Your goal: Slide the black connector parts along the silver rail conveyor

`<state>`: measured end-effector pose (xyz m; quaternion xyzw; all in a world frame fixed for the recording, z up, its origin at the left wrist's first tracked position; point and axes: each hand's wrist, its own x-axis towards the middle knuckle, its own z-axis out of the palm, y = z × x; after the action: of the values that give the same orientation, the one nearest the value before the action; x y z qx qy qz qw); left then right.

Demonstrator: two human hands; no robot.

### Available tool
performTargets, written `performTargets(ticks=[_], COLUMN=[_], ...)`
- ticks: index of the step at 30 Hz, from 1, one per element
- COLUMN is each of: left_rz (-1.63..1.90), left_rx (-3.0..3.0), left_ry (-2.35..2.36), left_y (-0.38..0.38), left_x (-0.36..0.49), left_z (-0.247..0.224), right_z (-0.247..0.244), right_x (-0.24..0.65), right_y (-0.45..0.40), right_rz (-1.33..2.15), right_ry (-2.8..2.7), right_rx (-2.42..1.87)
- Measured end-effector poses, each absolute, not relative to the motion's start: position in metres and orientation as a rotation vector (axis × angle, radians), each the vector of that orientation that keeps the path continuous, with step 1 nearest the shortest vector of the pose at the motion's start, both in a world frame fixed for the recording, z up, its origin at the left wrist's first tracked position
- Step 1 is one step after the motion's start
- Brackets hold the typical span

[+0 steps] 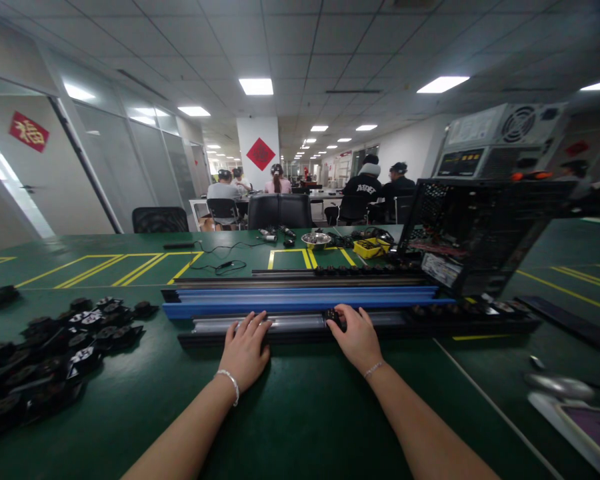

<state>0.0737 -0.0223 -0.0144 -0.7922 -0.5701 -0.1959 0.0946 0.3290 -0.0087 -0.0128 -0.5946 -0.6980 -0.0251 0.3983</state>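
Observation:
A long dark rail (300, 340) with a shiny grey channel lies across the green table in front of me. My left hand (247, 347) rests on its left portion, fingers stretched out over the channel and holding nothing. Farther right along the same rail, my right hand (357, 337) has its thumb and fingers closed around a small black round part (333, 319), partly hidden by the fingers. Behind this rail runs a blue rail (305, 295), roughly parallel to it. More dark parts (430, 311) sit along the rail's right end.
Many black parts (45, 353) are piled at left. An open computer case (480, 233) carries power supplies (503, 127) at right. Behind the rails are a metal bowl (316, 240), a yellow bin (371, 248) and cables (227, 265). A device with a screen (590, 427) lies front right. People sit farther back.

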Motion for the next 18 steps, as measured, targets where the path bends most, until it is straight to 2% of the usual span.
performTargets(ticks=[18], left_rz=[-0.582], left_rx=[-2.343], left_ry=[-1.691], left_y=[-0.0212], left_x=[0.0738], left_z=[-0.0155], right_z=[-0.0100], right_x=[0.3260], right_y=[-0.0103], right_rz=[-0.010], right_ry=[-1.843], right_rx=[-1.458])
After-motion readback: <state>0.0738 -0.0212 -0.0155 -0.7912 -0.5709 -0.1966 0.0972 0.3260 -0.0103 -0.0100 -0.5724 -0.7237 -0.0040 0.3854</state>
